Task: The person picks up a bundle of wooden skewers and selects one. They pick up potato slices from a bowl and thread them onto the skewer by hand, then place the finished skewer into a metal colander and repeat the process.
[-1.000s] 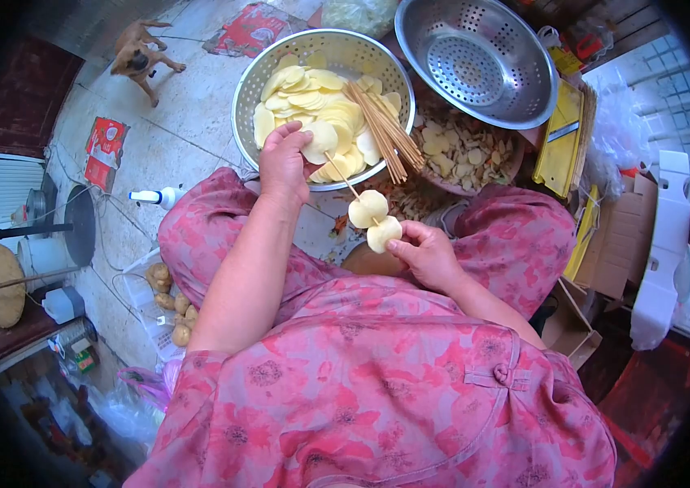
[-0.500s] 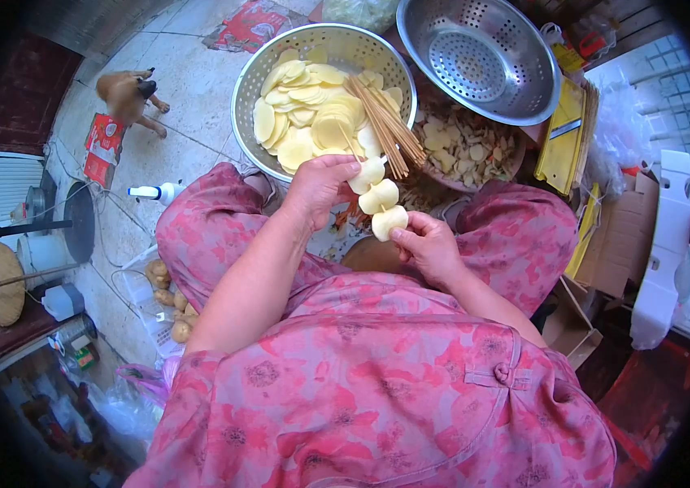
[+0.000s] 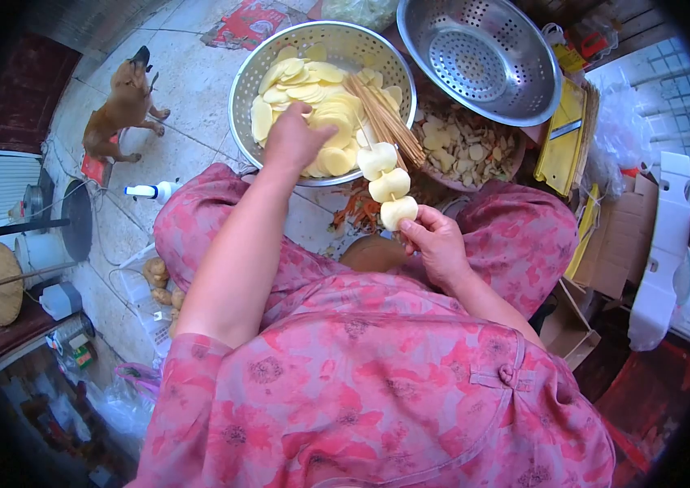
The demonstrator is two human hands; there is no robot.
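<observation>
Metal colander [image 3: 245,150] holds pale slices [image 3: 288,81]; the left hand [image 3: 296,142] reaches in with thumb and fingers spread, perhaps touching a slice. To its right, the right hand [image 3: 434,240] pinches the near end of the loaded skewer [image 3: 389,185]. Brown sticks [image 3: 388,122] cross the colander's right rim.

Cool, soft light, moderately bright; faint shadows on pale floor [image 3: 190,89]. Small glints on right-hand steel colander [image 3: 475,67]. Lines bow toward edges; black rounded vignette; lower left dim, soft.
</observation>
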